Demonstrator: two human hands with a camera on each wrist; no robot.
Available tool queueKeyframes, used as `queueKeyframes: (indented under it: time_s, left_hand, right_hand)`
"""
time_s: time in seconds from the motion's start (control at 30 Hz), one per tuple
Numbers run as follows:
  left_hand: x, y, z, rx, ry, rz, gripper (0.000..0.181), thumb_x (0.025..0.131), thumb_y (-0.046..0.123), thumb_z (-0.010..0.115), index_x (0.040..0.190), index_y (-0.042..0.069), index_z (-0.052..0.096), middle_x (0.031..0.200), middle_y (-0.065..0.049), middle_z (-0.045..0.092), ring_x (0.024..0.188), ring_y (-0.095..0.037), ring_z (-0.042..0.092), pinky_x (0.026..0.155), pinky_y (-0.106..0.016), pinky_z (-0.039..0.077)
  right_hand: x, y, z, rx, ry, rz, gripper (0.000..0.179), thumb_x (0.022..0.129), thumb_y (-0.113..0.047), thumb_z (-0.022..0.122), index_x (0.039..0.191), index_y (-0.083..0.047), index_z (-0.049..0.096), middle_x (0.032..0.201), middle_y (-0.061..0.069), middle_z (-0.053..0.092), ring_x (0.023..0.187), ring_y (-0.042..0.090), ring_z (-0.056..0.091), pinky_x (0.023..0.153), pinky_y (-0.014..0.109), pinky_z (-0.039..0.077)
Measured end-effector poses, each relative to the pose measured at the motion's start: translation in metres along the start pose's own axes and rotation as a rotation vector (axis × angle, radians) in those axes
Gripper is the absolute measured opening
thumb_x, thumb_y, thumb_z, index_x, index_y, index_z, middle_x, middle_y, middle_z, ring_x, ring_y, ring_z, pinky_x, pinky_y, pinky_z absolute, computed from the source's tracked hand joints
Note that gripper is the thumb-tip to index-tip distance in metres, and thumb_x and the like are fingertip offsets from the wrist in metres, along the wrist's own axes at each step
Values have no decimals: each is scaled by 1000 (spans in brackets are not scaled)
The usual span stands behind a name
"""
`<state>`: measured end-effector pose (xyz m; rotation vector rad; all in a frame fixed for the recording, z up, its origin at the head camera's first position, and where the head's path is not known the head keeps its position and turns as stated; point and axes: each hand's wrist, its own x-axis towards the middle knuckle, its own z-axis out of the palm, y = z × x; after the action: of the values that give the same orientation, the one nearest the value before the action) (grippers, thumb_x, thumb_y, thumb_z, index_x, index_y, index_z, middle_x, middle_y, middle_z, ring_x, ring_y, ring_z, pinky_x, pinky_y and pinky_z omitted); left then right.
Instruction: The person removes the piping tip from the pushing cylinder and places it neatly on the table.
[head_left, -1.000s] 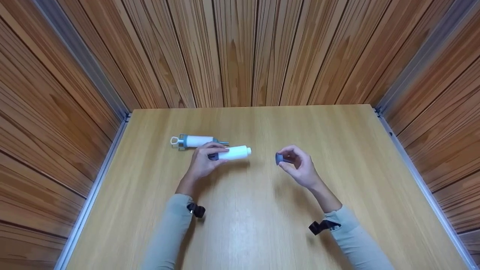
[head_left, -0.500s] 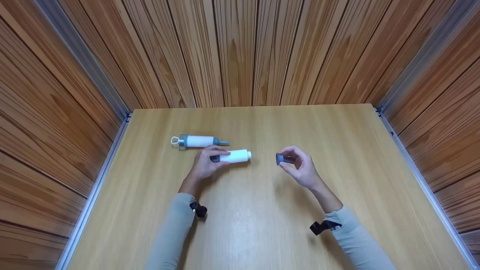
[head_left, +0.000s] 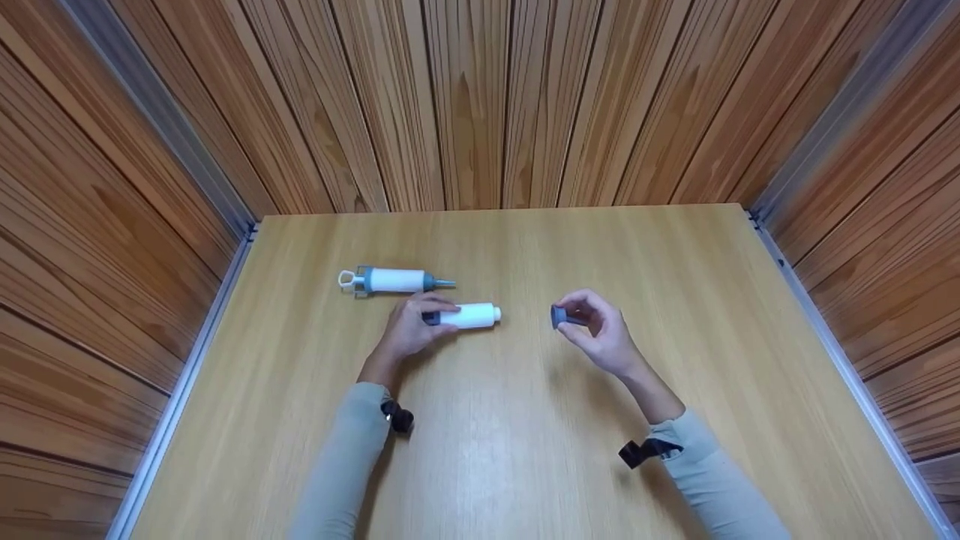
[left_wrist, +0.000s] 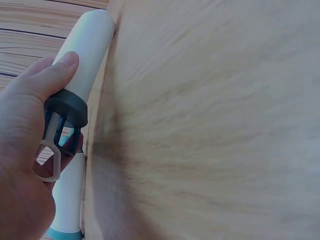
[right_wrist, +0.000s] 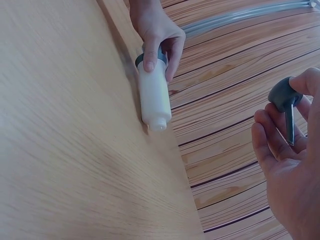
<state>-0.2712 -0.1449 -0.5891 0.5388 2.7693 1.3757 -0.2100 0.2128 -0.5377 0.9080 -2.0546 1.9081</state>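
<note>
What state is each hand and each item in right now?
Left hand: grips the held tube near its dark collar.
Right hand: pinches the dark nozzle.
Held tube: on its side, bare neck toward the right hand.
Dark nozzle: detached, wide end toward the held tube.
Other tube: lying on the table, blue-gray nozzle fitted.

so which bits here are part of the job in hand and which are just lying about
Part of the job, it seems:
tube, held in the left hand
nozzle, held in the right hand, apart from the tube

Lying about, probably:
second tube, on the table, held by neither hand
</note>
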Motion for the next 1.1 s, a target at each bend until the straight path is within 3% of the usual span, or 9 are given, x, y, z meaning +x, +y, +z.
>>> queueKeyframes:
  time_s: [0.2, 0.47, 1.1]
  left_hand:
    - [0, -4, -4, 33, -8, -18, 34, 95, 14, 92, 128, 17, 86, 143, -10, 79, 144, -37, 68, 128, -59, 50]
    - [0, -9, -11, 92, 43, -33, 35, 93, 12, 93, 127, 13, 86, 141, -13, 80, 144, -39, 68, 127, -60, 51]
    - [-1, -7, -16, 80, 50, -67, 35, 94, 14, 93, 128, 16, 86, 145, -11, 78, 149, -39, 63, 133, -62, 44]
  right_hand:
    - [0, -2, 0, 0, -6, 7, 33, 93, 24, 66, 125, 22, 58, 122, -13, 70, 110, 3, 69, 99, 17, 61]
    - [0, 1, 0, 0, 3, 30, 33, 93, 24, 66, 124, 23, 57, 121, -14, 70, 110, 2, 69, 99, 16, 61]
    - [2, -3, 0, 0, 0, 22, 32, 93, 24, 66, 125, 22, 58, 121, -12, 70, 110, 3, 69, 99, 17, 61]
